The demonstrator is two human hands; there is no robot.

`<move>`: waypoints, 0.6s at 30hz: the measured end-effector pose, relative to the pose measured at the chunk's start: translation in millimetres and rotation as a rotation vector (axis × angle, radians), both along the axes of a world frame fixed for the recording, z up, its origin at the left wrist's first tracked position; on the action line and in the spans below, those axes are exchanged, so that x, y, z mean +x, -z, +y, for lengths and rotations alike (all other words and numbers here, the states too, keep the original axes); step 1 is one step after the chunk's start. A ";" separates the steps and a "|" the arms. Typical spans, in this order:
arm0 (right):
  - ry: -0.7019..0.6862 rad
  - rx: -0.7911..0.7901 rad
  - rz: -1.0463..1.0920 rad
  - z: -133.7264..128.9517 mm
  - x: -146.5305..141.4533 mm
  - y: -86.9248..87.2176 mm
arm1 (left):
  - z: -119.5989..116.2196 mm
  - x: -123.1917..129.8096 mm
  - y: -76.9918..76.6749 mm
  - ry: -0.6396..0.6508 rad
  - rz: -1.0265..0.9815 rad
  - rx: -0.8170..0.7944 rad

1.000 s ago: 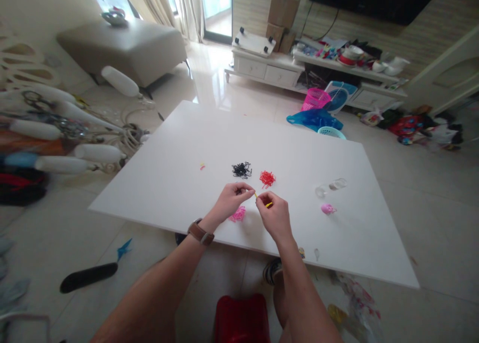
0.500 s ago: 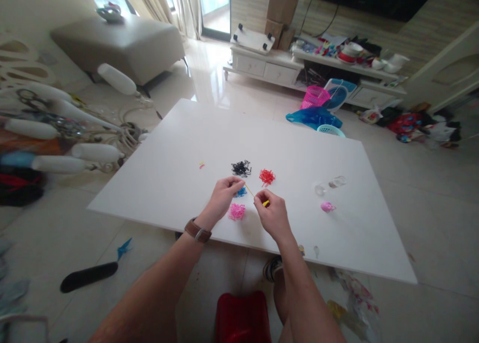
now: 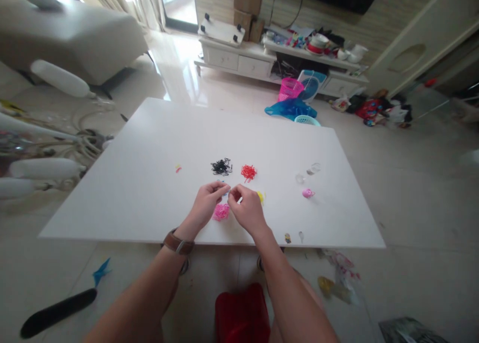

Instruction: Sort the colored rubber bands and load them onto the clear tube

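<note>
My left hand (image 3: 205, 203), with a brown watch strap (image 3: 178, 242) on its wrist, is closed in a pinch over the table. My right hand (image 3: 248, 211) pinches close beside it, the fingertips almost meeting. Half a second ago a thin yellow rubber band was stretched between them; now the fingers mostly hide it. Under the hands lie a pile of pink rubber bands (image 3: 220, 213) and a mostly covered blue pile. Yellow bands (image 3: 261, 198) show past my right hand. Farther off are a black pile (image 3: 221, 167) and a red pile (image 3: 249, 172).
On the white table (image 3: 157, 133) are a small pink object (image 3: 308, 193), clear round pieces (image 3: 300, 178), a small figure charm (image 3: 287, 238) and little yellow and red bits (image 3: 178, 169). A red stool (image 3: 242, 315) stands below me. Lamp arms (image 3: 60, 79) reach in at left.
My hands have come together, closing the gap across which the yellow band was stretched. The right hand has moved off the yellow pile. The camera view has turned to the right.
</note>
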State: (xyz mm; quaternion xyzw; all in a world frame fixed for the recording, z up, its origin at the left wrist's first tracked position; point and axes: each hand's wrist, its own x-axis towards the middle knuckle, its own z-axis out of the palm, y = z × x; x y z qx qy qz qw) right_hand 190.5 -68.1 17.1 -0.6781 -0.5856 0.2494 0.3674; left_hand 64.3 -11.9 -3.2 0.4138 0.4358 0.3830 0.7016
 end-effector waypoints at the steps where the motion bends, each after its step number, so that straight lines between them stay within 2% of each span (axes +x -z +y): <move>1: -0.001 -0.015 -0.018 0.6 -0.6 0.8 | 0.8 -1.1 0.3 -0.006 -0.012 -0.025; 5: 0.052 -0.081 -0.086 3.8 10.9 4.6 | 3.3 -4.1 0.1 -0.032 -0.069 -0.129; 10: 0.360 -0.187 -0.292 2.9 61.4 18.7 | 5.1 -3.1 -2.4 -0.115 -0.148 -0.282; 12: 0.428 -0.182 -0.346 0.3 81.7 26.3 | 6.8 -2.8 -3.8 -0.137 -0.199 -0.361; 15: 0.416 -0.368 -0.435 -4.0 100.0 34.8 | 9.0 -2.9 -6.2 -0.134 -0.277 -0.461; 18: 0.365 -0.523 -0.479 -5.6 104.3 37.7 | 9.3 -2.7 -8.8 -0.114 -0.354 -0.498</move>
